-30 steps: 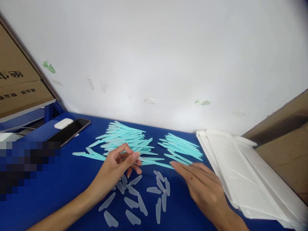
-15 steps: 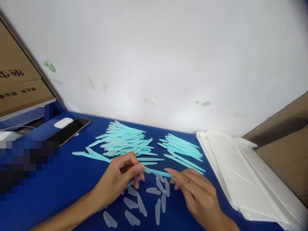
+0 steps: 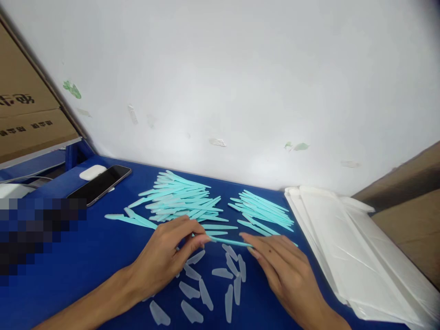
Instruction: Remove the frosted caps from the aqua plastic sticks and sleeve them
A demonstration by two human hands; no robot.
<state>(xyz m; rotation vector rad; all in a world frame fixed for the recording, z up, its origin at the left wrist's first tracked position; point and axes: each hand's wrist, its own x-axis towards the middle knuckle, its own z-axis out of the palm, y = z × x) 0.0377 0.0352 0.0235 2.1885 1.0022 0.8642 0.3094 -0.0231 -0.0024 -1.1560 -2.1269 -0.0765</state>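
At centre frame, above a blue tabletop (image 3: pixel 96 256), the left hand (image 3: pixel 168 256) and right hand (image 3: pixel 278 266) each pinch one end of a teal stick (image 3: pixel 228 241), steadying it level over loose clear caps (image 3: pixel 206 293); teal piles (image 3: pixel 182 199) lie behind.

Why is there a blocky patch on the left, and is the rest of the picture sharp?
Head view: the pixelated block is deliberate masking; the teal sticks and both hands are reasonably sharp; light is soft and even, with only faint shadows; edges bend from the wide lens.
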